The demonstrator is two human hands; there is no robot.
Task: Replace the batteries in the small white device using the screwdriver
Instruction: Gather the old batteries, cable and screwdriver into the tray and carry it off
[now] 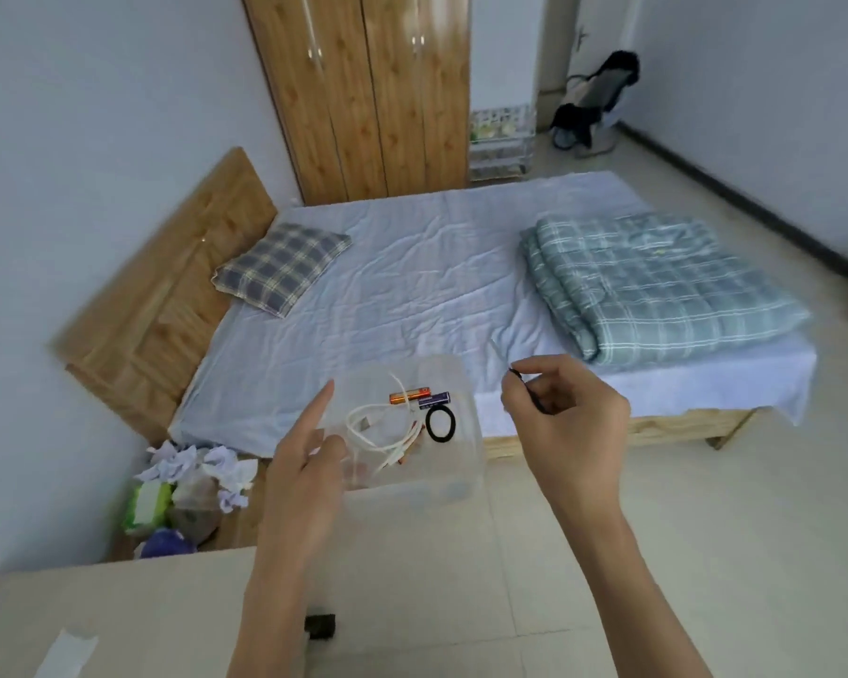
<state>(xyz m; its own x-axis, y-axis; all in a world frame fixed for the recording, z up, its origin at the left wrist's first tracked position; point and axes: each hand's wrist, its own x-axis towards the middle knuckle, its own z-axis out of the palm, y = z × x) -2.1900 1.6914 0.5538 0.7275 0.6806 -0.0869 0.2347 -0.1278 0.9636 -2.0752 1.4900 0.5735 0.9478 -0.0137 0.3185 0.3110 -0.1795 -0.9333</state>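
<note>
The small white device cannot be picked out in this view; nothing in sight is plainly it. The replacement cells are in front of you. One orange cylindrical battery (409,395) and one purple cylindrical battery (435,398) lie just beside each other in one clear plastic box (466,462). What the box rests on cannot be told.

Also in the box are one tangled white cable (363,435), looped close to the batteries, and one black elastic ring (440,423).

Your left hand (309,467) is at the box's near left wall, fingers straight and spread, index finger raised. Your right hand (571,423) is to the right of the box. It pinches one thin dark rod-like tool (529,393) between thumb and fingertips; this is probably the screwdriver.

What could go wrong:
- The tool is held only by a light fingertip pinch, away from the worktop, so it could slip and drop to the floor.
- A push from your left hand could slide or tip the light box.
- The cable could snag a battery as you lift it and drag the other out.
- The two batteries differ in colour, so you may be mixing brands, or a used cell with a fresh one.

Below your hands, the beige worktop (118,619) carries one small black object (320,626). Beyond is one bed (388,286) with one checked pillow (282,269) and one folded green plaid quilt (657,286).
</note>
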